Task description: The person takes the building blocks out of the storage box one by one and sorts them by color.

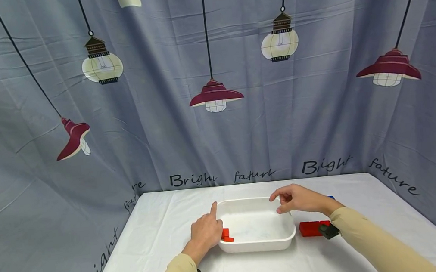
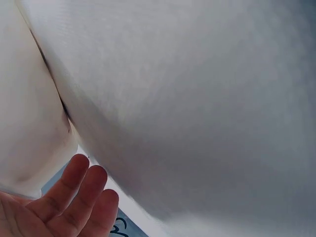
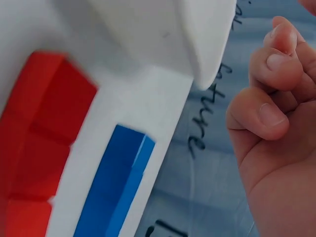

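Note:
A white rectangular basin point(image 1: 256, 246) stands on the table. At its left rim is my left hand point(image 1: 207, 231), the index finger stretched forward along the edge. Three fingers point(image 2: 84, 197) of that hand extend straight beside the basin's outer wall point(image 2: 29, 98) in the left wrist view. Small red blocks point(image 1: 225, 231) lie inside the basin near this hand. Over the right rim hovers my right hand point(image 1: 303, 198), thumb and index finger parted, the other fingers bent. Nothing shows between its fingers in the right wrist view, where the hand point(image 3: 281, 133) is away from the blocks.
Right of the basin a row of red blocks point(image 1: 309, 228) lies under my right forearm. Behind it, a blue block point(image 3: 111, 182) lies close to the table's edge, mostly covered by my arm in the head view. A grey curtain point(image 1: 218, 144) with printed lamps hangs behind the white-covered table point(image 1: 160, 227).

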A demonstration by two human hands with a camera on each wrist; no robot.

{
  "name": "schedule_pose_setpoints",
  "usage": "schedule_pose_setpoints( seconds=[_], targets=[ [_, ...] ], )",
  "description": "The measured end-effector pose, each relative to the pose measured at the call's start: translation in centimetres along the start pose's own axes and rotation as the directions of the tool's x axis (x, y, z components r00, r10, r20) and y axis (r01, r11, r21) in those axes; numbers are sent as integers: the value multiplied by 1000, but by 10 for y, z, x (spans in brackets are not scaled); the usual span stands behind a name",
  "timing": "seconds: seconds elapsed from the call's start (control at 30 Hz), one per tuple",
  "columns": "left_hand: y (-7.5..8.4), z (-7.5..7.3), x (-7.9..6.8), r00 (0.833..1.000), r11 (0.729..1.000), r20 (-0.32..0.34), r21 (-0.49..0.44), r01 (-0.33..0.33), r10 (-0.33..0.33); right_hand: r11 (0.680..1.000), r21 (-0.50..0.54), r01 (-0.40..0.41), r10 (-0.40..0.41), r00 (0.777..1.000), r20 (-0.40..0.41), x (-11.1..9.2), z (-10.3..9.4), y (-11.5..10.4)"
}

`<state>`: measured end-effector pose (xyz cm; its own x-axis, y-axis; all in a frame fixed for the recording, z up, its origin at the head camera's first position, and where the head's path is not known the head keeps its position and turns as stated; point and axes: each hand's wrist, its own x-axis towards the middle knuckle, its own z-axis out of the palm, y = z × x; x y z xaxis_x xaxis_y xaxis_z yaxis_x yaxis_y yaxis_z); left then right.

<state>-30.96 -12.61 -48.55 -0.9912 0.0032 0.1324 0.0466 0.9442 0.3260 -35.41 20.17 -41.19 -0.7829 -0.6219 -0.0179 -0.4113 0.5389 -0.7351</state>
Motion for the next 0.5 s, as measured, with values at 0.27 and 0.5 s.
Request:
schedule_pose_setpoints(
  seconds=[0.27, 0.5],
  targets=[
    [-1, -1, -1, 1000, 1000, -12, -6, -5, 5, 1000, -13, 0, 1, 999, 38, 31, 13, -21],
    [0, 0, -1, 1000, 1000, 13, -18, 4, -4, 1000, 0, 16, -16, 997, 75, 55, 30, -32]
  ],
)
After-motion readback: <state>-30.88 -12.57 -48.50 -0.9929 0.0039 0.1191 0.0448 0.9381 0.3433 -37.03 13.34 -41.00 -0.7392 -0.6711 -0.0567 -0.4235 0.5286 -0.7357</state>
